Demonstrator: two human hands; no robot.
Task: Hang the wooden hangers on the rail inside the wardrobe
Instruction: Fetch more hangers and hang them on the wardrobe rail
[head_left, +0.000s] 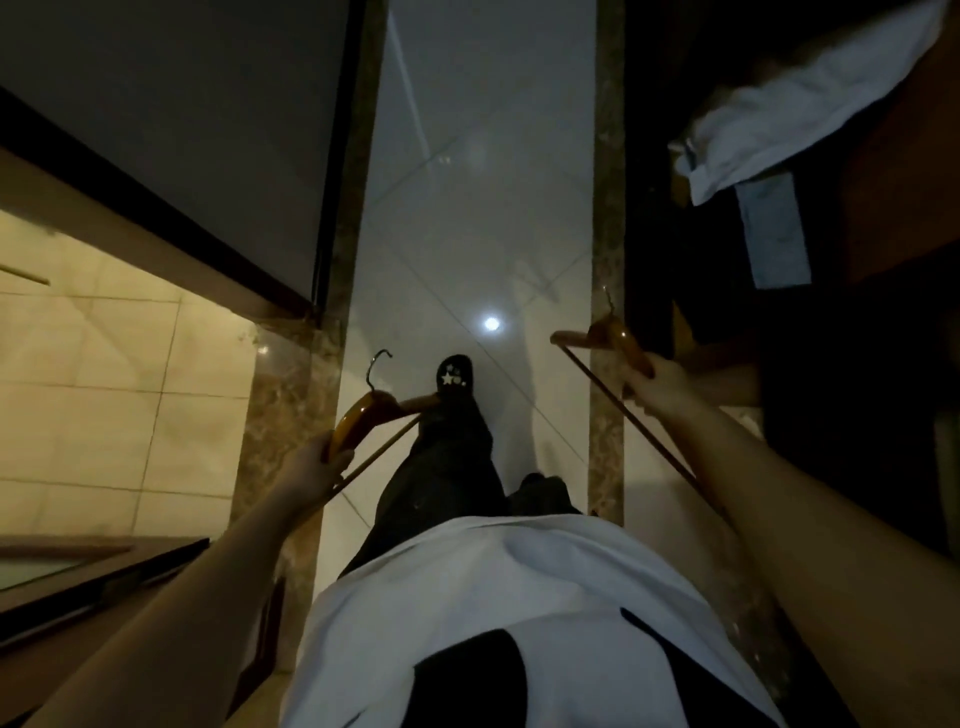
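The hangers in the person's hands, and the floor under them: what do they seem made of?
Left hanger and right hanger: likely varnished wood, amber-brown with a gloss. Their thin dark hooks look like metal wire. Floor: probably polished tile, pale, mirroring a lamp, with joint lines.

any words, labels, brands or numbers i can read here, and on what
No readable text anywhere in this view.
Black shoe: pale star and dot shapes only, no letters.
Pale blue strip below the white cloth: too dim and blurred to show any writing.
Left hanger and right hanger: no marking visible.
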